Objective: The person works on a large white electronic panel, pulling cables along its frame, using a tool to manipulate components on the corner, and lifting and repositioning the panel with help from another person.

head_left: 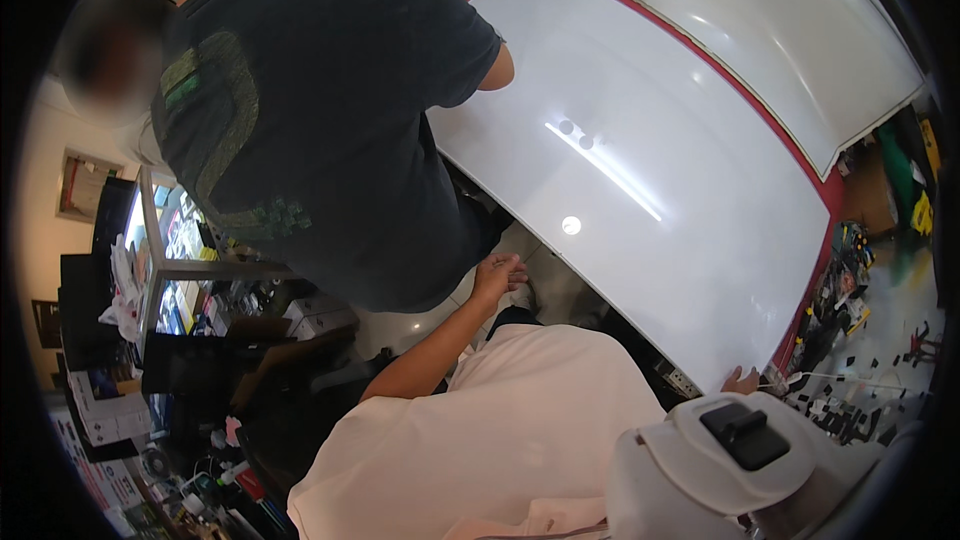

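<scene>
My left hand hangs over the gap between my body and the white tabletop. Its fingers are loosely stretched out and nothing shows in them. Far to the right, my right hand rests at the near right corner of the white tabletop. Only its fingers show there, apart and lying at the edge; the white plastic housing with a black piece hides the rest. A round light reflection and a long bright streak lie on the glossy top.
A person in a dark T-shirt stands left, against the table. A glossy white panel borders the table's red rim. Tools and small parts clutter the right; a power socket sits below the near edge. Boxes and shelves stand left.
</scene>
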A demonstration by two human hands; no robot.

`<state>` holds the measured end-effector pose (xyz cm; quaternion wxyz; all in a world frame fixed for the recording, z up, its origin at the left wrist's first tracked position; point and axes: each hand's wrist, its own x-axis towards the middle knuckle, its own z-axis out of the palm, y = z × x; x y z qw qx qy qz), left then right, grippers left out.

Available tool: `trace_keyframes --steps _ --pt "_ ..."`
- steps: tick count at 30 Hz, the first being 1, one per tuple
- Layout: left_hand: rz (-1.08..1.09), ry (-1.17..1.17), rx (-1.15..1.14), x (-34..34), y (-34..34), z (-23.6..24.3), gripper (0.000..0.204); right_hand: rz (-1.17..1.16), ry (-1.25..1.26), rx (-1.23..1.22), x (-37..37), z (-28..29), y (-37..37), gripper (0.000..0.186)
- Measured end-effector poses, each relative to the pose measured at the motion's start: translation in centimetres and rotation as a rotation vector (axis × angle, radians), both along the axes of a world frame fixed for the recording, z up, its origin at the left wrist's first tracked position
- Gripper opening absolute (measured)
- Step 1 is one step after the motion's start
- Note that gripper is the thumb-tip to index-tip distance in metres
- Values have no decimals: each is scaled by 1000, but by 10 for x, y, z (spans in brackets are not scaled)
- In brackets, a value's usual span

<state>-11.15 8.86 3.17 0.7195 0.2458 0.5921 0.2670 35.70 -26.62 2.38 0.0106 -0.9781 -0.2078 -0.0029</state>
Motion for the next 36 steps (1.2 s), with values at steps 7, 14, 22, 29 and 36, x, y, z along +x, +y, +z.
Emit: trace_keyframes --steps 7,14,22,29,36 --pt "-21 -5 3 -16 16 -2 35 -20 0 135 -56 6 23 50" --pt "-200 33 30 26 33 12 25 -138 -187 279 -68 -4 -22 50" --pt "-410 116 296 49 13 33 21 -88 -281 569 -5 24 33 41" --pt "-626 94 526 165 16 40 18 -55 -309 744 117 7 44 31" --pt "-856 137 904 315 31 53 19 5 -7 904 200 -23 77 19"
